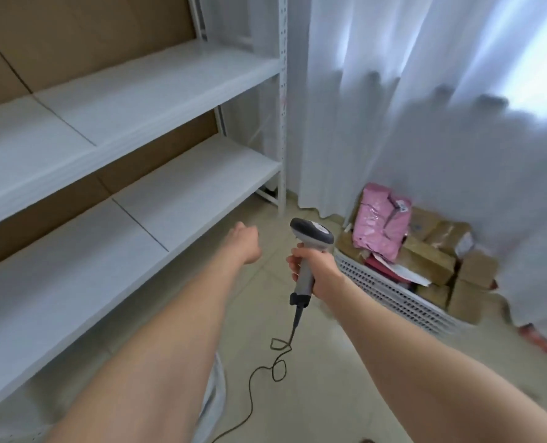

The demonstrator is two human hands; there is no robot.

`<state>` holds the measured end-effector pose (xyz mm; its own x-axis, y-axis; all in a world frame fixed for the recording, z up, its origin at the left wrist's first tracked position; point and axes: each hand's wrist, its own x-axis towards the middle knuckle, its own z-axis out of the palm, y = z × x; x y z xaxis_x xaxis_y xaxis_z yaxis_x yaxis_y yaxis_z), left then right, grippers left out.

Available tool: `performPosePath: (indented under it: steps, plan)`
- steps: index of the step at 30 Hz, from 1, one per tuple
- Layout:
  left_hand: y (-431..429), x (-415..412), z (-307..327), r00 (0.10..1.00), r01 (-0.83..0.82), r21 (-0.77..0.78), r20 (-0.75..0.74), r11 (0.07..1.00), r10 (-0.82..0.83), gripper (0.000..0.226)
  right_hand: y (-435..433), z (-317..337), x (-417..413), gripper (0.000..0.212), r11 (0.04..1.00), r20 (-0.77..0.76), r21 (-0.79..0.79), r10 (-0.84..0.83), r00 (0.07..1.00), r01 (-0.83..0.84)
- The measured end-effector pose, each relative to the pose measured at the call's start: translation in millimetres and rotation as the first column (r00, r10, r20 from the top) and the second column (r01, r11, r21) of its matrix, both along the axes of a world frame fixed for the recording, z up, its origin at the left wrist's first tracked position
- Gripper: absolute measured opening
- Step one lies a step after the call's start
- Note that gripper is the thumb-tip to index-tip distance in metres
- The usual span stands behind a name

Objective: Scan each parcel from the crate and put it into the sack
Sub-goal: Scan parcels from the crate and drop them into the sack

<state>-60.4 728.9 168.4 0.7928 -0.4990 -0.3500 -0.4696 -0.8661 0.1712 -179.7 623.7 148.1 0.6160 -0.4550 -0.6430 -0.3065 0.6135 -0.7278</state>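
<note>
Two bare forearms reach out over the floor [329,394], both nearly straight. One scanner [312,233] is in play: the right hand [317,271] is wrapped round its grey handle, thumb side up. Its dark, rounded head is at the top, facing away towards the rack [283,123]. One thin dark cable [278,362] drops from the butt of the handle and lies on the tiles in a couple of loose loops. The left hand [246,243] is empty and bent down at the wrist, so I see only its back; I cannot tell how the fingers lie.

One crate [390,297] stands on the floor to the right, hard against the curtain [393,107]. It is white plastic with perforated walls and heaped well above the rim. One pink parcel [379,227], a crinkled glossy mailer with a small label, leans on top at the left. I count at least five brown parcels [425,260], blocky and wrapped in shiny tape, though blur blunts the tally. A few flat red and white packets are wedged under the pink one.

Two white shelves cross the rack on the left, smooth boards on slotted metal posts. Flat brown cardboard [73,33] stands behind them. The curtain is thin, white and softly pleated.
</note>
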Motion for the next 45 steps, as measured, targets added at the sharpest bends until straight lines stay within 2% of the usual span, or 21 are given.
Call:
performPosePath:
  steps: [6,11,14,16,19,27,30,37,41,45]
  plan:
    - [-141.2,-40.3,15.8,0.991,0.135,0.0,0.022,0.991,-0.135,0.046,-121.6,4.3,-49.5,0.009,0.982,0.058,0.081,-0.178,0.982,0.173]
    - [-260.1,-80.6,7.9,0.975,0.221,0.009,0.002,0.975,-0.221,0.048,-225.3,-5.7,-91.1,0.006,0.95,0.032,0.115,-0.295,0.955,0.289]
    - [-324.2,-102.8,-6.9,0.961,0.274,0.007,-0.03,0.962,-0.274,0.048,-284.4,-22.3,-113.6,0.023,0.929,0.0,0.107,-0.357,0.934,0.355]
    - [-363.1,-115.3,-20.0,0.946,0.321,0.023,-0.051,0.947,-0.319,0.046,-319.9,-36.2,-127.3,0.027,0.906,-0.02,0.137,-0.402,0.916,0.4]
    - [-418.7,-128.1,-44.2,0.92,0.386,0.043,-0.087,0.921,-0.382,0.047,-369.2,-57.3,-144.0,0.018,0.858,-0.066,0.193,-0.473,0.878,0.477]
    - [-570.2,-141.0,-130.4,0.831,0.534,0.073,-0.226,0.842,-0.508,0.048,-504.0,-128.4,-173.0,0.011,0.741,-0.247,0.071,-0.635,0.732,0.668]
    - [-622.4,-144.1,-169.7,0.803,0.556,0.054,-0.296,0.83,-0.518,0.049,-548.6,-161.6,-181.7,0.015,0.695,-0.322,0.035,-0.672,0.666,0.718]
    - [-705.0,-169.2,-263.1,0.767,0.418,-0.003,-0.534,0.908,-0.355,0.063,-621.0,-238.8,-197.6,0.045,0.648,-0.435,0.032,-0.677,0.594,0.761]
    - [-730.3,-178.2,-310.0,0.733,0.238,-0.034,-0.65,0.971,-0.202,0.065,-649.5,-279.9,-196.0,0.047,0.665,-0.424,0.043,-0.663,0.617,0.745]
    - [-744.0,-184.7,-347.8,0.7,0.088,-0.062,-0.706,0.994,-0.106,0.06,-664.9,-311.1,-190.9,0.049,0.7,-0.397,0.064,-0.636,0.662,0.711]
